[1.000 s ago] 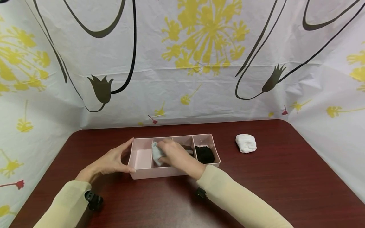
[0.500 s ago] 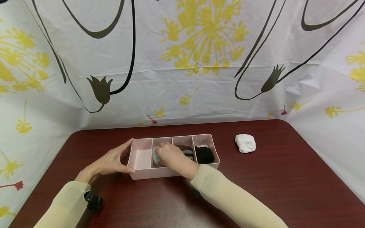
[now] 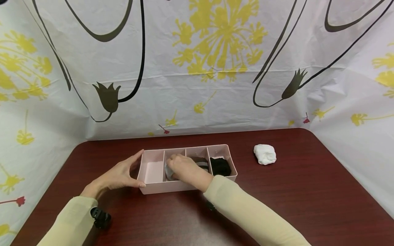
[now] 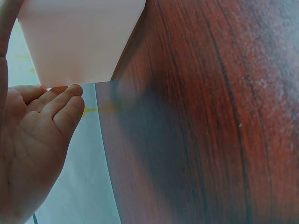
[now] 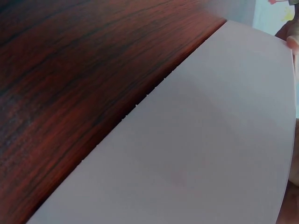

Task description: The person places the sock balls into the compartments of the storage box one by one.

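Observation:
A pink divided box [image 3: 172, 187] sits on the table, its long side filling much of the right wrist view. My left hand [image 3: 121, 173] holds the box's left end, thumb at the front corner and fingers at the back one. The left wrist view shows those fingertips [image 4: 70, 100] against the box wall. My right hand [image 3: 186, 169] reaches into the second compartment from the left and grips a light grey rolled sock [image 3: 168, 172], mostly hidden beneath it. A brown-grey striped sock [image 3: 203, 164] lies in the third compartment, partly covered by the hand. The rightmost compartment holds a black sock [image 3: 220, 166].
A white rolled bundle [image 3: 265, 154] lies on the dark red table [image 3: 295, 181], right of the box. Behind the table hangs a white patterned sheet [image 3: 172, 95], which also runs along both sides. Nothing lies in the leftmost compartment [image 3: 153, 171].
My right hand has moved slightly left and lower into the second compartment with the grey sock, so more of the striped sock shows. My left hand stays at the box's end.

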Demonstrator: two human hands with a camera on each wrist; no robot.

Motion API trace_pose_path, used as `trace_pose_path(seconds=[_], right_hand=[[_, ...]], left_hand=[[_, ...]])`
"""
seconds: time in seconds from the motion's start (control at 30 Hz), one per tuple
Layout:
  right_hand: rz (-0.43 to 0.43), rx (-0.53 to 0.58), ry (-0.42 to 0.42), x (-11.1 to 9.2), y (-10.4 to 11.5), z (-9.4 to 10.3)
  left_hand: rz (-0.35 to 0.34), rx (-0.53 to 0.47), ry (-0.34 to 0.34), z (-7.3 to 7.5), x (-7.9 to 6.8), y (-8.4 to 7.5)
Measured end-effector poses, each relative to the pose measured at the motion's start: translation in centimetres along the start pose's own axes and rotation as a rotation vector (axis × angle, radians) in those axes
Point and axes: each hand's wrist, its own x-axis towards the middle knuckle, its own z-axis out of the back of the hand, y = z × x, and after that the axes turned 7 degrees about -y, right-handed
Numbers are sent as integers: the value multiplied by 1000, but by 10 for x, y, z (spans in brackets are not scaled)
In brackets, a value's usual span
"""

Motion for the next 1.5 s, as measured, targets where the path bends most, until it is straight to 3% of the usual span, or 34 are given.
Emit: trace_pose_path(seconds=[0.47, 0.8, 1.23, 1.5], right_hand=[[-2, -2, 35, 2, 0, -1], [20, 55, -12, -4, -3, -2], [44, 284, -102, -17, -15, 12], [122, 425, -240, -35, -33, 19]], left_hand=[[-14, 3, -4, 0, 0, 2], [-34, -26, -10, -1, -2, 4], [-46, 12, -8, -1, -4, -1], [-52, -2, -7, -1, -4, -1]])
